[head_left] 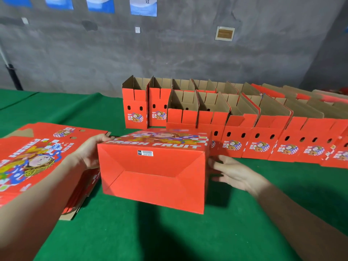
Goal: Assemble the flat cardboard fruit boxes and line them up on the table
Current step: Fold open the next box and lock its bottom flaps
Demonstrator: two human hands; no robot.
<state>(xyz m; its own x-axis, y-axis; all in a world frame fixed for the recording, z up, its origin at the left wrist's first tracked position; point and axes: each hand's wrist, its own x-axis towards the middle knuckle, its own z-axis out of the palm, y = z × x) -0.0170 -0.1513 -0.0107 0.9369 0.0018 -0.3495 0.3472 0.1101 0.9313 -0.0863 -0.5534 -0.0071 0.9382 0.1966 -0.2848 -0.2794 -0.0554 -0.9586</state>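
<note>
Head view shows us, leftmost, the flat boxes (37,157) stacked on the green table (169,232). Our left hand (88,153) grips the left side of the folded box (152,178), tipped bottom toward us; our right hand (231,172) lays straight fingers against its right. Assembled boxes (235,132) line up behind.

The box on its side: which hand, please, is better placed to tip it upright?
Probably the left hand, whose fingers wrap the box's left edge; the right hand lies open beside it.
</note>
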